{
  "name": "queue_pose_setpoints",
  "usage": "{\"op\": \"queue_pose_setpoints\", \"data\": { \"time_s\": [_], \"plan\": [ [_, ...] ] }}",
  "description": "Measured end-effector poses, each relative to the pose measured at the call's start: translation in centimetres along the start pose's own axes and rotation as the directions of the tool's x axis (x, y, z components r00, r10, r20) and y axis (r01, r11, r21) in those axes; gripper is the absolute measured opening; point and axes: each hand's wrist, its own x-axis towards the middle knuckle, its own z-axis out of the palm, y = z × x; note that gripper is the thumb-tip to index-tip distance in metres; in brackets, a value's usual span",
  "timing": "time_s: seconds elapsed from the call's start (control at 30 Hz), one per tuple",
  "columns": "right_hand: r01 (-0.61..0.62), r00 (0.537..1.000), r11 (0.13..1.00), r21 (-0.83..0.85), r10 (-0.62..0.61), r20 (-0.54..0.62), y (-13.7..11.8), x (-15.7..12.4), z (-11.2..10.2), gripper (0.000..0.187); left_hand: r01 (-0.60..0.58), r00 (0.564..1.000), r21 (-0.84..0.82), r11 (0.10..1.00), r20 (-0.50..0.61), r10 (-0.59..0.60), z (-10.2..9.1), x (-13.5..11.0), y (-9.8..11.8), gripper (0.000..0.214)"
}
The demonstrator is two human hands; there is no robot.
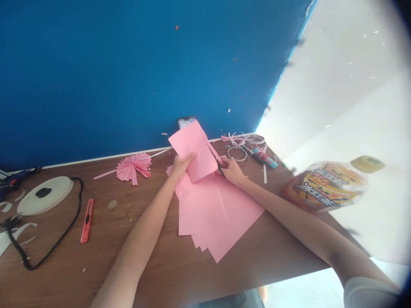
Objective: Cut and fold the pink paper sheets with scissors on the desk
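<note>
My left hand [180, 164] is closed on the lower left edge of a pink paper sheet [192, 147], holding it up above the desk. My right hand [231, 170] grips a pair of scissors [217, 161], whose blades meet the sheet's right edge. Under both hands lies a stack of pink paper sheets [215, 214] on the brown wooden desk [144, 256]. A folded pink paper fan [134, 167] rests to the left, near the blue wall.
A red utility knife [87, 219], a black cable [54, 244] and a white round lid [45, 194] lie at the left. Paper strips and a glue stick [263, 157] sit at the back right. An orange drink bottle [327, 184] stands at the desk's right edge.
</note>
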Motion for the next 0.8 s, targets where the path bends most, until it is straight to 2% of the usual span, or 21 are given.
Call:
{"op": "queue_pose_setpoints", "data": {
  "time_s": [0.13,0.63,0.8],
  "plan": [
    [0.012,1.0,1.0,-0.005,-0.012,-0.01,0.13,0.13,-0.13,0.022,0.002,1.0,-0.019,1.0,-0.016,-0.002,-0.13,0.2,-0.29,0.049],
    [-0.036,0.999,0.996,0.081,0.037,-0.004,0.81,0.34,-0.18,0.016,0.001,0.997,0.063,0.998,0.081,-0.006,-0.13,-0.13,-0.18,0.053],
    [0.005,1.0,0.995,0.095,-0.003,-0.017,0.76,0.36,-0.14,0.015,-0.03,0.994,0.112,0.993,0.112,0.018,-0.16,-0.2,-0.29,0.051]
  ]
}}
